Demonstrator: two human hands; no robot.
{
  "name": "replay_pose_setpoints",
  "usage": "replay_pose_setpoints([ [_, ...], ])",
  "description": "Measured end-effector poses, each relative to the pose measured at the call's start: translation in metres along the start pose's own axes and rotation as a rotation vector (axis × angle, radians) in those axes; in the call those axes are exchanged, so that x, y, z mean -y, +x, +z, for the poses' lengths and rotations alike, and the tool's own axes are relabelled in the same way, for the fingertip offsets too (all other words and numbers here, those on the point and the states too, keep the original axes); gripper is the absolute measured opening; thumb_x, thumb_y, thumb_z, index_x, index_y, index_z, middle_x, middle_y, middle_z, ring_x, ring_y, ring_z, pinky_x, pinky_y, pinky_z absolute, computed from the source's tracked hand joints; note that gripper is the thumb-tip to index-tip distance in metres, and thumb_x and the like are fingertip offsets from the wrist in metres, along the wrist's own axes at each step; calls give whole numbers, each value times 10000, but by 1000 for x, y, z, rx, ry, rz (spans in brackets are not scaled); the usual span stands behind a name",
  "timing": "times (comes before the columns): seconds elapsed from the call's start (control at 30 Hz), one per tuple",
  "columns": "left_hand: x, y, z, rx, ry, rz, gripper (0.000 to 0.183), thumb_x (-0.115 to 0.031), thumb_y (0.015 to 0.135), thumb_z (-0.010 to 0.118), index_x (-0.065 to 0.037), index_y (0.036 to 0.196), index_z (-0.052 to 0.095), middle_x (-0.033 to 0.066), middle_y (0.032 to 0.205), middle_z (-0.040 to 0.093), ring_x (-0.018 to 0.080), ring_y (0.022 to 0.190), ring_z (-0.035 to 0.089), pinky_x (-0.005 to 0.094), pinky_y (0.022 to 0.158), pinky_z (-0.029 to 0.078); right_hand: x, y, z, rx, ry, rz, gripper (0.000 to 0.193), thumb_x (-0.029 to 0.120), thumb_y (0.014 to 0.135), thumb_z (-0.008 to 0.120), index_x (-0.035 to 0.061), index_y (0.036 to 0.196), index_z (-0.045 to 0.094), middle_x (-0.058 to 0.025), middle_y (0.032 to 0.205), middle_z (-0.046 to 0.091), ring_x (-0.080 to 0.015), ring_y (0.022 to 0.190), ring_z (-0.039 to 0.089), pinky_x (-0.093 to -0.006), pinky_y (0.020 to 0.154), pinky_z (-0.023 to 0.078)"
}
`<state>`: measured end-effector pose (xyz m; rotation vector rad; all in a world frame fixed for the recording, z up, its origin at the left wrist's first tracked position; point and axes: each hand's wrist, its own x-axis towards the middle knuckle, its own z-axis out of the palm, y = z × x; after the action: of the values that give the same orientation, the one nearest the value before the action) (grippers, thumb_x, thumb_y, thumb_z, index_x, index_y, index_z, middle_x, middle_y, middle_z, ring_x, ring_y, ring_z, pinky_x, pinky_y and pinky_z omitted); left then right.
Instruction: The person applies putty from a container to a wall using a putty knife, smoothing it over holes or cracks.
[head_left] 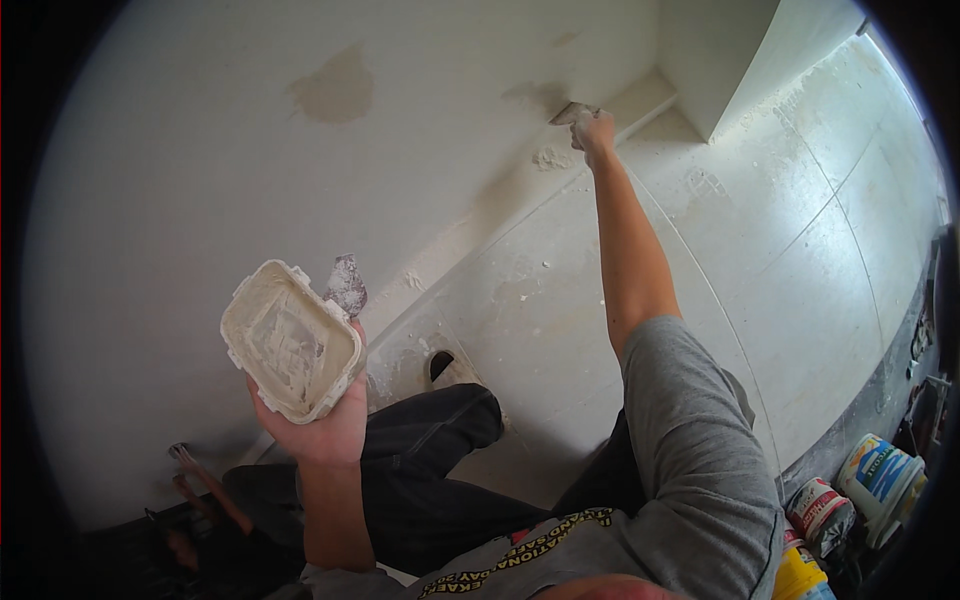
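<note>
My left hand [325, 432] is wrapped under a small white plastic tub [246, 322], tilted so its inside shows, with whitish filler smeared over its bottom and walls. Beside the tub, a filler-caked scraper blade [346, 285] sticks up from the same hand; its handle is hidden. Far out, my right hand [594, 132] grips a putty knife [566, 113], its blade at the white wall [450, 90] low down near the corner. A darker smeared patch [540, 95] lies around the blade. Just below sits a crumbly white clump [551, 158].
A larger beige patch [335, 85] marks the wall. A projecting wall section [715, 70] stands beyond my right hand. Pale floor tiles [720, 260] carry crumbs. Paint buckets [880, 485] stand at lower right. Tools with reddish handles [212, 485] lie at lower left.
</note>
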<state>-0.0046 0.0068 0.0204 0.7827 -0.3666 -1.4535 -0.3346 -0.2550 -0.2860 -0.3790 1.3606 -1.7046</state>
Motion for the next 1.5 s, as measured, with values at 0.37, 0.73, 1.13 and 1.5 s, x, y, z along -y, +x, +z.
replay_pose_setpoints([
  [0.37, -14, 3, -6, -45, 26, -11, 476, -350, 1003, 442, -90, 1399, 490, 123, 1380, 520, 324, 1272, 476, 495, 1138, 345, -1, -7, 22, 211, 362, -35, 276, 84, 977, 460, 161, 713, 441, 67, 554, 312, -74, 443, 281, -273, 425, 213],
  [0.73, -14, 3, -5, 24, -35, -3, 469, -345, 1008, 435, -98, 1403, 488, 120, 1382, 513, 320, 1280, 469, 500, 1138, 340, 29, -21, 37, 310, 265, -55, 309, 117, 997, 480, 173, 700, 416, 78, 549, 300, -56, 425, 254, -265, 407, 195],
  [1.13, -4, -3, 5, 98, -35, -28, 470, -355, 1001, 455, -108, 1399, 489, 117, 1383, 512, 318, 1289, 459, 504, 1135, 348, 26, -31, 17, 55, 37, -93, 169, 87, 936, 463, 69, 771, 497, 9, 554, 431, -97, 416, 375, -276, 372, 263],
  [1.5, 0, -8, 16, 39, 5, -15, 457, -357, 1001, 465, -109, 1383, 500, 111, 1366, 526, 305, 1257, 486, 502, 1121, 367, -12, 8, 83, -186, -414, -528, 298, 143, 925, 485, -14, 686, 566, -116, 579, 553, -203, 522, 546, -413, 510, 425],
])
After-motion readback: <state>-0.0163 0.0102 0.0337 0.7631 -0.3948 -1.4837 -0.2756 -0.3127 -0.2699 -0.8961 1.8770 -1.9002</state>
